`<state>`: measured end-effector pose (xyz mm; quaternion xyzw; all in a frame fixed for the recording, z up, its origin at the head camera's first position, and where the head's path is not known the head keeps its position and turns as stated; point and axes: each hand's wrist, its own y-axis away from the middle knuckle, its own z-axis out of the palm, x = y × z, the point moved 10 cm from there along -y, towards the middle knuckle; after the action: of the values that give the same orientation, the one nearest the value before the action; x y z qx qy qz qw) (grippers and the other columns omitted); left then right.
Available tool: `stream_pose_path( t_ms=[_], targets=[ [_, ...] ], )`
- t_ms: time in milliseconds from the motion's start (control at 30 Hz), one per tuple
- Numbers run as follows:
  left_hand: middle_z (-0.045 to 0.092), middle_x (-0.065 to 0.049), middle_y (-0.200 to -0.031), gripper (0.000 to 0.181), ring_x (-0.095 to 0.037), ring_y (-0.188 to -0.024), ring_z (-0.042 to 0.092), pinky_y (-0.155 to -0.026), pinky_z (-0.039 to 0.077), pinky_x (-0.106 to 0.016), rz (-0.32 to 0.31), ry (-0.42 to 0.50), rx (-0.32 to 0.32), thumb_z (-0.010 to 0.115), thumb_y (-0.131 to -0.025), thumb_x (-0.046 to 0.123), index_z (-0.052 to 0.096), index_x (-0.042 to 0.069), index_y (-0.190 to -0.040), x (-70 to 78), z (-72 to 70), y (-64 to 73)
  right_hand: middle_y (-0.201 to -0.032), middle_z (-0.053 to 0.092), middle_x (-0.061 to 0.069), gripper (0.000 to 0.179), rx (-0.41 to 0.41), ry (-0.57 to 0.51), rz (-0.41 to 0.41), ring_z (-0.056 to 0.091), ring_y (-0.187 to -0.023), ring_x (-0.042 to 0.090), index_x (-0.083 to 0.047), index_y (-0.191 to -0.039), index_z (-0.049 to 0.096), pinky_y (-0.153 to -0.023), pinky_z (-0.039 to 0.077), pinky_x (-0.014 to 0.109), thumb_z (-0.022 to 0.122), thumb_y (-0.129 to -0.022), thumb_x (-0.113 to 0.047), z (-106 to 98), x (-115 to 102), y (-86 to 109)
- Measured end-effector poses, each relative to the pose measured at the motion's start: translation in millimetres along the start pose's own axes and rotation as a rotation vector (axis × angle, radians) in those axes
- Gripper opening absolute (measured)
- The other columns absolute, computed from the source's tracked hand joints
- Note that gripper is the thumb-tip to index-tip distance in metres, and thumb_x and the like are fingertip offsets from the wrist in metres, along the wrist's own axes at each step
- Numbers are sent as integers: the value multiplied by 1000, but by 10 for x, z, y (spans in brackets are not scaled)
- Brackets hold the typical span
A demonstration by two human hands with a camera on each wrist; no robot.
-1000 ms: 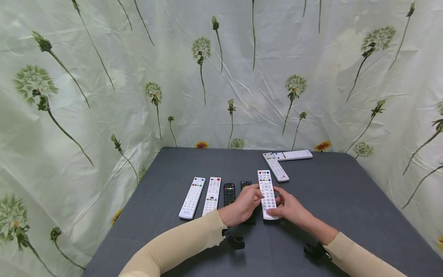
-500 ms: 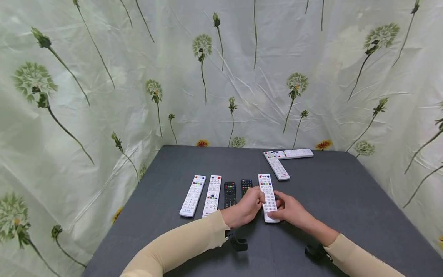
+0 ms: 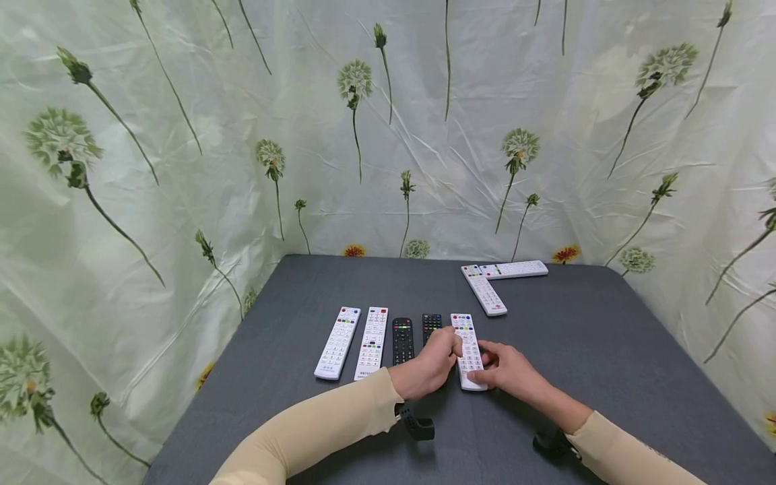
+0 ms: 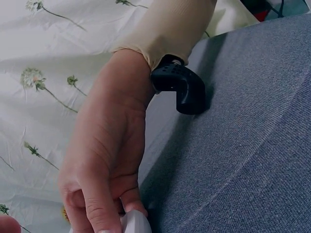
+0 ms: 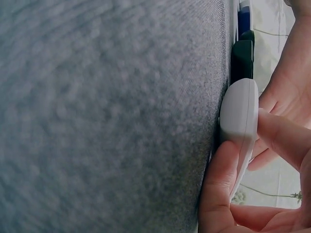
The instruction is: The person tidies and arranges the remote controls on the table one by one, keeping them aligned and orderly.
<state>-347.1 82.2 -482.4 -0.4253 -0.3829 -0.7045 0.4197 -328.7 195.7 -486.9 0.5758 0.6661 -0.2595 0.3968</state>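
Observation:
A white remote control [image 3: 467, 353] with coloured buttons lies face up on the dark grey table, last in a row of remotes. My right hand [image 3: 512, 370] pinches its near right corner, thumb over the top face and a finger along the side. From the left, my left hand [image 3: 432, 362] grips its other long edge with curled fingers. In the right wrist view the white remote's rounded end [image 5: 238, 109] sits low against the cloth between my fingers. A black remote control [image 3: 432, 325] is partly hidden behind my left hand.
Left of my hands lie another black remote [image 3: 403, 340] and two white remotes, one upright [image 3: 372, 342] and one slanted [image 3: 337, 342]. Farther back, two white remotes [image 3: 485, 291] [image 3: 515, 270] meet in an angle. A flowered curtain [image 3: 388, 135] hangs behind the table.
The white remote has come down and toward me, into line with the row. Both hands moved with it; my left fingers have shifted closer along its edge.

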Motion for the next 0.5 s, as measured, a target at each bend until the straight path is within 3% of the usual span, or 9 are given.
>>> stream_pose_path(
  t_ms=[233, 400, 500],
  targets=[
    [30, -26, -156, 84, -32, -141, 27, -119, 13, -48, -3, 14, 2, 39, -62, -6, 30, -19, -144, 28, -7, -11, -96, 61, 10, 81, -4, -61, 1, 60, -69, 19, 14, -143, 43, -57, 53, 32, 84, -80, -16, 11, 21, 18],
    [18, -27, -161, 83, -33, -149, 15, -121, 10, -51, -13, 37, 10, 43, -70, -5, 23, -17, -149, 141, -20, -41, -102, 62, 12, 78, 5, -134, 43, 63, -79, 20, 12, -144, 43, -66, 58, 35, 82, -83, -16, -54, 54, 23],
    [11, -25, -164, 85, -35, -151, 10, -121, 11, -50, -30, 55, 14, 47, -76, -3, 15, -12, -154, 213, -31, -65, -106, 63, 14, 77, 29, -117, 63, 63, -84, 21, 9, -146, 43, -69, 59, 37, 81, -86, -21, -152, 34, 3]
  ],
)
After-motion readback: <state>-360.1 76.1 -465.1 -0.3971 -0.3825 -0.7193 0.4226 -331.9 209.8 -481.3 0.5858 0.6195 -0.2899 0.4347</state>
